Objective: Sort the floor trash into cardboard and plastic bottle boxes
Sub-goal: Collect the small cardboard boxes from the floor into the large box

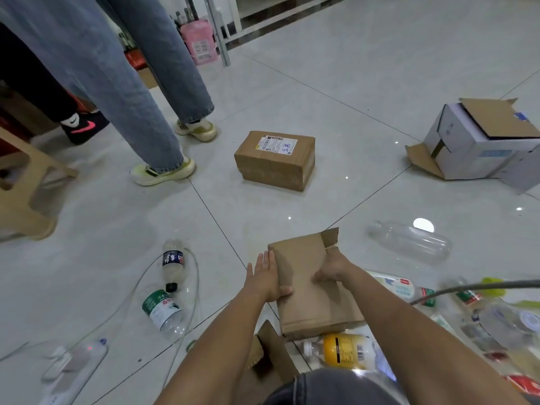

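- Flat brown cardboard box [312, 290] is held between my two hands, low over the pale tiled floor [365, 83], just beyond an orange-labelled plastic bottle [347, 350]
- left hand [267, 280]: fingers straight along the box's left edge, thumb hooked over its top face
- right hand [331, 268]: fingers curled over the right side, gripping it
- sealed brown carton with a white label [274, 159] lies further out, well apart
- white open-flapped carton [473, 144] lies tipped at far right; I cannot tell what is inside
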Demonstrator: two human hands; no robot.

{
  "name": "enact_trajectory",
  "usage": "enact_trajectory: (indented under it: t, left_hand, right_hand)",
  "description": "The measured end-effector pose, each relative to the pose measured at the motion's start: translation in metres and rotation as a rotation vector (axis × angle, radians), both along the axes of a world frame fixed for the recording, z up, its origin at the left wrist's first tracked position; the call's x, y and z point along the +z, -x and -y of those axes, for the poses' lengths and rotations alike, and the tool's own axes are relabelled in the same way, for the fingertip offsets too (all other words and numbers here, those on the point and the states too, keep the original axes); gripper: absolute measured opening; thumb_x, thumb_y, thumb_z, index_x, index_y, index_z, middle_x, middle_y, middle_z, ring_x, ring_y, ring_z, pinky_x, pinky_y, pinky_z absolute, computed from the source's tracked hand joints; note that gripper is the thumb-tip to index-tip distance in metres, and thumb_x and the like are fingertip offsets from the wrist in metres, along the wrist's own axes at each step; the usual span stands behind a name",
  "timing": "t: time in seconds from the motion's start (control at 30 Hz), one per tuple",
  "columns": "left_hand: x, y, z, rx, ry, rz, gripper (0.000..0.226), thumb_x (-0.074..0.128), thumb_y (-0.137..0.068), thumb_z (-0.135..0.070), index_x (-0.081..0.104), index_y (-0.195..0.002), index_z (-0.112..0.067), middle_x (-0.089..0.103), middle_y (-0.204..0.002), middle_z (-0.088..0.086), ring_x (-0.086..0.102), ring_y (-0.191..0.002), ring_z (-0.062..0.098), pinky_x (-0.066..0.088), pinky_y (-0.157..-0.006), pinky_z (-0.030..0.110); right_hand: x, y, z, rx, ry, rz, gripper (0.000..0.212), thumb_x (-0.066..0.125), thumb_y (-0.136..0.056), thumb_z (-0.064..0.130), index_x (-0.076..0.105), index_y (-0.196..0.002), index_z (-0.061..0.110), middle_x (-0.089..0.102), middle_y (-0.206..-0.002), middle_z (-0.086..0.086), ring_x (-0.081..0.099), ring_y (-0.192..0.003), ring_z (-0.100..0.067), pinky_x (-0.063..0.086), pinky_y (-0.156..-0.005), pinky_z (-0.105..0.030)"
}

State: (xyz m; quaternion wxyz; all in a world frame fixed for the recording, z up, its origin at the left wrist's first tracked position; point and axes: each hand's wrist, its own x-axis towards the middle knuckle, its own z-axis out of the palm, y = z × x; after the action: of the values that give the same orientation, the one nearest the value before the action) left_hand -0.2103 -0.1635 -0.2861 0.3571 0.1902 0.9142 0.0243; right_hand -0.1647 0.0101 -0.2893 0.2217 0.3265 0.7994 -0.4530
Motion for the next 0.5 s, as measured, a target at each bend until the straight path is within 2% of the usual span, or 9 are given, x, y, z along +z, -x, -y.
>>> enact_trajectory:
  t: [0.1,0.17,0.33,0.5]
  left_hand:
    - [0.001,-0.002,-0.009,0.037,-0.072,-0.007,0.108,0.055,-0.089,-0.051,-0.024,-0.149,-0.008,-0.023,-0.159,0.007,-0.019,-0.148,0.02,-0.008,-0.12,0.044]
    - [0.004,-0.003,-0.012,0.048,-0.099,-0.016,0.108,0.055,-0.089,-0.051,-0.024,-0.149,-0.008,-0.024,-0.158,0.007,-0.019,-0.148,0.02,-0.008,-0.119,0.044]
    - [0.016,0.005,-0.009,0.004,-0.151,-0.107,0.106,0.054,-0.09,-0.051,-0.023,-0.149,-0.01,-0.024,-0.158,0.005,-0.019,-0.148,0.019,-0.008,-0.119,0.042]
    - [0.03,0.018,-0.001,-0.052,-0.171,-0.161,0.105,0.055,-0.089,-0.05,-0.022,-0.15,-0.013,-0.023,-0.159,0.002,-0.017,-0.148,0.017,-0.006,-0.12,0.041]
  right_hand:
    - [0.008,-0.001,-0.008,-0.075,-0.004,-0.014,0.064,0.078,-0.074,0.005,0.048,-0.131,0.0,0.05,-0.132,-0.014,0.048,-0.125,-0.03,0.042,-0.099,-0.029]
    - [0.01,-0.003,-0.012,-0.144,0.018,-0.036,0.061,0.075,-0.076,0.001,0.051,-0.132,0.002,0.053,-0.132,-0.015,0.05,-0.124,-0.031,0.042,-0.096,-0.028]
    - [0.017,0.001,-0.011,-0.314,0.14,-0.064,0.042,0.073,-0.073,-0.009,0.065,-0.113,0.0,0.065,-0.12,-0.018,0.061,-0.106,-0.03,0.049,-0.096,-0.037]
    - [0.032,0.008,-0.016,-0.42,0.213,-0.143,0.043,0.072,-0.076,-0.008,0.062,-0.117,-0.001,0.064,-0.119,-0.016,0.059,-0.113,-0.032,0.047,-0.094,-0.035]
